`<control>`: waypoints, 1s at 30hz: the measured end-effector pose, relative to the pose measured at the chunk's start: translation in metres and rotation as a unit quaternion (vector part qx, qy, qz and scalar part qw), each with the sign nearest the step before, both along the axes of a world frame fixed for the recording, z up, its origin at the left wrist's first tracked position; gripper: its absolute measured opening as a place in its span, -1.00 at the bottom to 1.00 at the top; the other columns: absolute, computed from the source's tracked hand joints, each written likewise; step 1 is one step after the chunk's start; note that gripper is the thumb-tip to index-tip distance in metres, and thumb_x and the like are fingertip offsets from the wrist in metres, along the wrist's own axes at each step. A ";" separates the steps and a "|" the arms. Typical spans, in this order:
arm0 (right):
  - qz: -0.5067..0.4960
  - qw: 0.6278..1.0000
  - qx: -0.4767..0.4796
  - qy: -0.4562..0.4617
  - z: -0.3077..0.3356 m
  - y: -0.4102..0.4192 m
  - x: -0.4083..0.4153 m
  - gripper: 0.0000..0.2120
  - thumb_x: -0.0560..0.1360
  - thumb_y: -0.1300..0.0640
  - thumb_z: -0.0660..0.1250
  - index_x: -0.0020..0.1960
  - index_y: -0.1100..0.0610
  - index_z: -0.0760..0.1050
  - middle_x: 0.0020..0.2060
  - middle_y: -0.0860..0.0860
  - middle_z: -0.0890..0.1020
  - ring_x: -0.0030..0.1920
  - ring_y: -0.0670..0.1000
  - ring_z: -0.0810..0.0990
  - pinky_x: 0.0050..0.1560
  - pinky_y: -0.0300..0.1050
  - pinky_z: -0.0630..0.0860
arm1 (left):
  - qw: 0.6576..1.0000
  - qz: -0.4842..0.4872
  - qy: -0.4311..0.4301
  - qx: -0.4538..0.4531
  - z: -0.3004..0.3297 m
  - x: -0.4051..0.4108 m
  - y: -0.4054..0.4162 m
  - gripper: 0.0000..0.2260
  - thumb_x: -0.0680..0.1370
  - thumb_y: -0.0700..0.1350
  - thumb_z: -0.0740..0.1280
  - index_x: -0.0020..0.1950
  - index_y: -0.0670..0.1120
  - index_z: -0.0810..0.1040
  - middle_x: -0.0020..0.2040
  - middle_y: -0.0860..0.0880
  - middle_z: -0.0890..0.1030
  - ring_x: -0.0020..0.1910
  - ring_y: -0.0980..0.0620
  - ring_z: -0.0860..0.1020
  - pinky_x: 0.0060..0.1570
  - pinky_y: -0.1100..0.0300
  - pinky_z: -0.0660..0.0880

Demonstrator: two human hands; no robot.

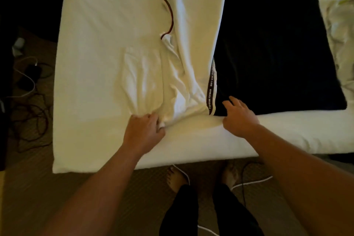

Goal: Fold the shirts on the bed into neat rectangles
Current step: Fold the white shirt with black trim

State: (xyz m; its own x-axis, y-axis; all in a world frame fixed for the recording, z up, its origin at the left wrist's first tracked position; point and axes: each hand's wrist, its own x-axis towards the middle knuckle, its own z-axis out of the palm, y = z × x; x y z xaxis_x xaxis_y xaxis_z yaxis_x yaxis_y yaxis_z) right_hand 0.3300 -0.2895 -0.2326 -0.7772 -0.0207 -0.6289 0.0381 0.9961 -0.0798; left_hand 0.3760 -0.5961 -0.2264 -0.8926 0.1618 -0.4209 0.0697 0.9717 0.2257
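A white shirt [193,40] with a dark red neck trim lies lengthwise on the white bed [92,63], partly folded over a black garment [274,44]. A black printed tape runs along the shirt's near right edge. My left hand [143,130] pinches the shirt's bunched near-left corner at the bed's front. My right hand [238,116] rests with spread fingers on the near-left corner of the black garment, beside the tape.
Crumpled white fabric [337,25] lies at the bed's far right. The bed's front edge [191,159] is just before my bare feet [176,178]. Cables and chargers [28,82] lie on the carpet to the left, and a white cord [249,183] runs by my feet.
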 end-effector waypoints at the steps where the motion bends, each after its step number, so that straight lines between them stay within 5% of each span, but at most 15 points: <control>1: 0.000 1.000 0.000 -0.004 0.001 0.000 0.001 -0.34 0.58 0.09 0.30 0.60 0.02 0.10 0.62 0.06 0.04 0.61 0.16 0.04 0.51 0.22 0.26 | 0.996 0.043 -0.066 0.047 0.003 0.014 0.004 -0.65 0.49 0.17 0.23 0.08 -0.05 0.55 -0.11 -0.06 0.66 -0.10 -0.18 0.62 -0.10 0.01 0.47; 4: 0.001 1.000 0.002 -0.017 0.007 -0.004 0.002 -0.34 0.59 0.08 0.29 0.61 0.04 0.09 0.63 0.07 0.03 0.61 0.17 0.03 0.51 0.22 0.25 | 0.931 0.146 -0.283 0.178 0.017 0.046 0.019 -0.48 0.43 0.29 0.31 0.26 0.01 0.57 0.10 -0.01 0.63 0.06 -0.07 0.59 0.02 0.04 0.52; 6: 0.008 1.000 0.014 -0.026 0.013 -0.007 0.002 -0.34 0.60 0.05 0.29 0.61 0.05 0.08 0.63 0.07 0.01 0.60 0.18 0.04 0.50 0.23 0.25 | 0.908 0.146 -0.324 0.221 0.024 0.057 0.031 -0.42 0.46 0.33 0.38 0.37 0.03 0.52 0.25 0.03 0.58 0.16 -0.02 0.55 0.13 0.05 0.50; 9: 0.010 0.999 0.032 -0.027 0.020 -0.014 0.004 -0.35 0.60 0.03 0.27 0.61 0.07 0.09 0.63 0.09 -0.01 0.60 0.21 0.06 0.47 0.24 0.25 | 0.983 0.026 -0.175 0.039 0.029 0.065 0.031 -0.42 0.47 0.43 0.27 0.32 0.08 0.49 0.26 0.02 0.47 0.27 -0.11 0.45 0.18 -0.02 0.36; 11: 0.002 1.000 0.025 -0.018 0.022 -0.020 0.010 -0.34 0.60 0.03 0.26 0.61 0.08 0.08 0.63 0.12 -0.01 0.59 0.22 0.06 0.47 0.24 0.24 | 0.997 -0.024 -0.072 -0.024 0.024 0.075 0.018 -0.40 0.38 0.47 0.26 0.24 0.11 0.52 0.24 0.03 0.43 0.27 -0.15 0.40 0.18 -0.10 0.29; 13: -0.018 1.000 0.011 0.000 0.023 -0.024 0.022 -0.34 0.60 0.04 0.25 0.61 0.09 0.07 0.63 0.13 -0.02 0.59 0.22 0.05 0.48 0.22 0.23 | 0.998 -0.064 -0.016 -0.014 0.013 0.089 0.004 -0.41 0.30 0.39 0.41 0.19 0.07 0.54 0.20 0.02 0.48 0.22 -0.17 0.46 0.13 -0.13 0.33; 16: -0.031 0.998 -0.019 0.042 0.024 -0.029 0.047 -0.37 0.60 0.06 0.23 0.61 0.09 0.08 0.63 0.12 -0.03 0.59 0.19 0.03 0.49 0.17 0.22 | 0.988 -0.118 0.101 -0.022 0.000 0.112 -0.004 -0.66 0.34 -0.04 0.55 0.05 -0.06 0.57 0.02 -0.07 0.58 0.10 -0.20 0.57 0.07 -0.11 0.39; 19: -0.053 0.994 -0.061 0.073 0.025 -0.026 0.074 -0.42 0.60 0.06 0.22 0.58 0.07 0.16 0.62 0.09 0.01 0.58 0.16 0.08 0.46 0.15 0.24 | 0.991 0.014 0.105 0.078 0.010 0.131 0.006 -0.82 0.45 -0.14 0.49 -0.06 0.01 0.51 -0.23 0.04 0.59 -0.15 -0.12 0.62 0.00 -0.03 0.38; 21: -0.078 0.987 -0.100 0.094 0.022 -0.022 0.090 -0.46 0.60 0.04 0.23 0.55 0.08 0.24 0.60 0.07 0.11 0.53 0.14 0.18 0.43 0.13 0.29 | 0.954 0.198 -0.012 0.224 0.026 0.138 0.020 -0.91 0.55 -0.05 0.40 -0.07 0.00 0.50 -0.24 0.05 0.61 -0.23 -0.04 0.60 -0.16 0.07 0.41; 24: -0.131 0.969 -0.168 0.127 0.018 -0.018 0.109 -0.57 0.60 0.06 0.26 0.44 0.14 0.42 0.45 0.05 0.39 0.39 0.10 0.38 0.30 0.02 0.41 | 0.802 0.405 -0.198 0.392 0.040 0.159 0.045 -0.97 0.63 -0.10 0.36 0.03 -0.02 0.60 -0.05 -0.06 0.70 -0.16 0.07 0.64 -0.21 0.17 0.52; 27: -0.181 0.951 -0.213 0.130 0.016 -0.022 0.122 -0.68 0.61 0.07 0.28 0.31 0.14 0.53 0.28 0.03 0.52 0.18 0.03 0.51 0.02 -0.12 0.42 | 0.654 0.504 -0.371 0.425 0.035 0.195 0.063 -0.82 0.62 -0.03 0.37 0.12 -0.09 0.65 0.01 -0.11 0.73 -0.04 -0.05 0.70 -0.03 0.10 0.60; 28: -0.200 0.946 -0.229 0.113 0.015 -0.024 0.125 -0.72 0.60 0.06 0.27 0.26 0.13 0.56 0.20 0.03 0.57 0.09 0.01 0.55 -0.04 -0.14 0.41 | 0.655 0.490 -0.413 0.400 0.027 0.207 0.066 -0.78 0.63 0.00 0.36 0.16 -0.12 0.64 0.04 -0.15 0.73 -0.01 -0.09 0.70 0.01 0.05 0.60; 30: -0.246 0.930 -0.266 0.054 0.012 -0.029 0.132 -0.79 0.60 0.05 0.27 0.13 0.13 0.59 -0.02 0.01 0.63 -0.06 0.02 0.58 -0.19 -0.14 0.41 | 0.729 0.407 -0.448 0.320 0.011 0.225 0.067 -0.82 0.65 -0.06 0.32 0.09 -0.14 0.64 -0.05 -0.16 0.71 -0.13 -0.01 0.70 -0.11 0.12 0.60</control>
State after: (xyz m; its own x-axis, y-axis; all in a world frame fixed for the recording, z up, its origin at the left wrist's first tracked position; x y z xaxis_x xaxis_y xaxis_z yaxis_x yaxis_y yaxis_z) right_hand 0.4616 -0.3187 -0.2206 -0.8332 0.0694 -0.5486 0.4426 0.6785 -0.5863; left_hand 0.6007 -0.5290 -0.2151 -0.2147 0.1508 -0.9650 -0.9255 0.2844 0.2503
